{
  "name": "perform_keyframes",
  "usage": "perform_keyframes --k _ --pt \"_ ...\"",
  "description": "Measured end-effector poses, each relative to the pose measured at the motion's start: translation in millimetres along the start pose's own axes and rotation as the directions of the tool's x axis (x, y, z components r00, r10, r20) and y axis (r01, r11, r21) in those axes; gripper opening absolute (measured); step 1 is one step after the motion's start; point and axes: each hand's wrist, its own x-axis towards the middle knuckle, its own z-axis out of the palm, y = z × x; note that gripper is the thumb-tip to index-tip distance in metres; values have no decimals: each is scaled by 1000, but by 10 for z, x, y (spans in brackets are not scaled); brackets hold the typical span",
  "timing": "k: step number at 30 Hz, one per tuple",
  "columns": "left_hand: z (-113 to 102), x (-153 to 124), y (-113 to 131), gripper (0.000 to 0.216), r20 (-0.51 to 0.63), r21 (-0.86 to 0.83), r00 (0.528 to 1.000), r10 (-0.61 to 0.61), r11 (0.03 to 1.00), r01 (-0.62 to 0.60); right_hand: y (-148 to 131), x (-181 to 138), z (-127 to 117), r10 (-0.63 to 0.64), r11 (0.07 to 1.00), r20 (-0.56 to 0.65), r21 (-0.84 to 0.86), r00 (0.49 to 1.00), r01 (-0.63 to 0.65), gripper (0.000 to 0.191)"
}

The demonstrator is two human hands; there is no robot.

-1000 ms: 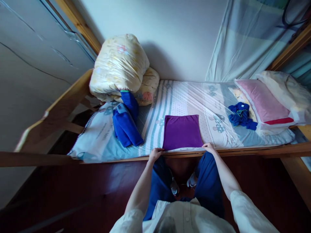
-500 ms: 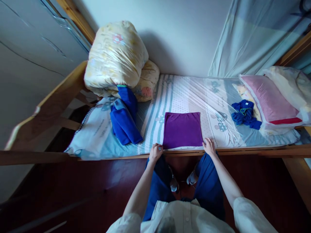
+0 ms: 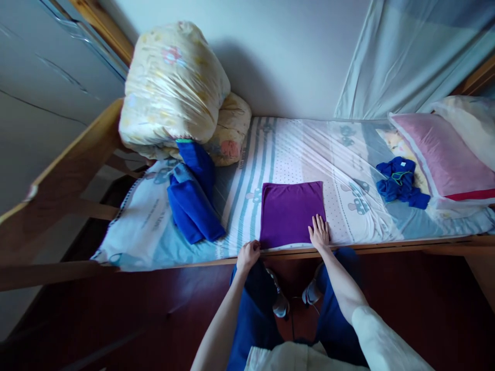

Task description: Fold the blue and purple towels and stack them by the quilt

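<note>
On the wooden bed with striped sheet, left hand pinches purple cloth, right hand flat atop.

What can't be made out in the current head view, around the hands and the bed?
Head view: whether the left hand pinches the folded purple cloth; its curled fingers hide that corner.
The flat right hand covers the cloth's near right corner.
The pink pillow is cut off by the right edge.
The crumpled blue garment is too small to identify.
</note>
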Motion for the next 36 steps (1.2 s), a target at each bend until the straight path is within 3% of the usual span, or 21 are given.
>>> perform_keyframes --k 5,10,14,17,21,24,27,32,36 --pt "85 -54 -56 26 -95 156 993 71 986 -56 92 -109 68 18 1000 -25 -25 1000 -19 58" --pt "181 76 55 45 -213 215 920 330 934 -285 50 -100 93 36 999 -46 -7 998 -36 59" --pt "151 668 353 55 -191 190 839 509 858 -478 45 -90 95 39 999 -50 -5 998 -40 61" --pt "62 1308 537 58 -197 179 819 539 841 -511 53 -92 101 20 999 -62 -41 998 -23 62" --pt "-37 2037 607 64 -267 151 880 394 919 -365 60 -96 102 -10 995 -81 -98 997 2 62" --pt "-17 2220 626 67 -339 130 903 265 964 -234 56 -97 87 -21 992 -78 -124 997 11 63" --pt "130 1930 664 70 -411 118 881 236 972 -205 48 -98 73 -20 993 -85 -120 996 9 62" --pt "572 858 541 64 -316 119 859 402 916 -384 54 -103 88 -12 994 -101 -106 995 1 60" --pt "769 412 369 60 -375 102 871 318 948 -302 77 -103 115 -14 994 -86 -112 996 4 63"
